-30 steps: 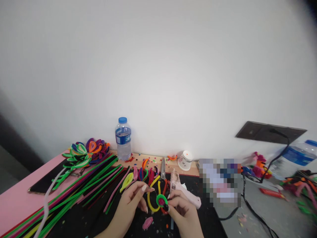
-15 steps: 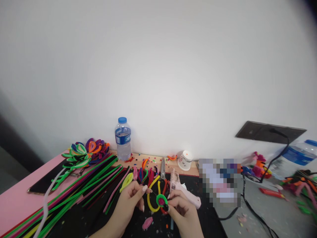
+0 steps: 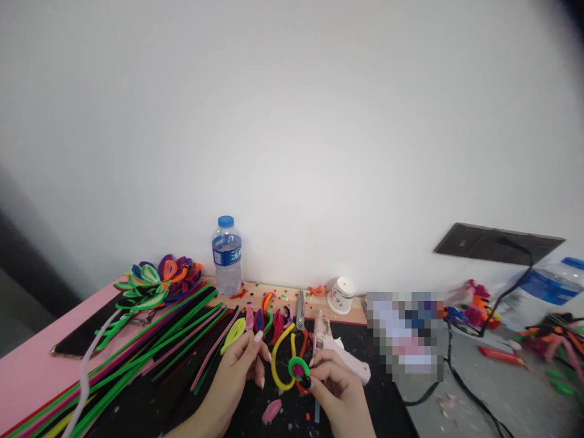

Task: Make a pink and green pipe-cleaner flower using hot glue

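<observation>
My right hand (image 3: pixel 337 386) is closed in a pinch on a small pipe-cleaner piece, a green ring (image 3: pixel 298 369) with a magenta middle and a black part at the fingertips. To its left, my left hand (image 3: pixel 241 368) has thumb and fingers pressed together; whatever they may hold is too small to make out. Between and behind the hands lie scissors (image 3: pixel 300 313) with yellow and red looped handles, partly covered by the green ring. A pale pink glue gun (image 3: pixel 342 353) rests just behind my right hand. On the black mat is a pink pipe-cleaner coil (image 3: pixel 272 412).
Long pipe cleaners (image 3: pixel 159 350) spread across the left side, near a bunch of looped pipe-cleaner flowers (image 3: pixel 157 280). A water bottle (image 3: pixel 227 261) and an upturned paper cup (image 3: pixel 341 296) stand by the wall. Black cables (image 3: pixel 472 389) cross the grey surface at right.
My left thumb and fingers have shifted slightly up and left, away from the green ring. My right hand keeps its grip in nearly the same place.
</observation>
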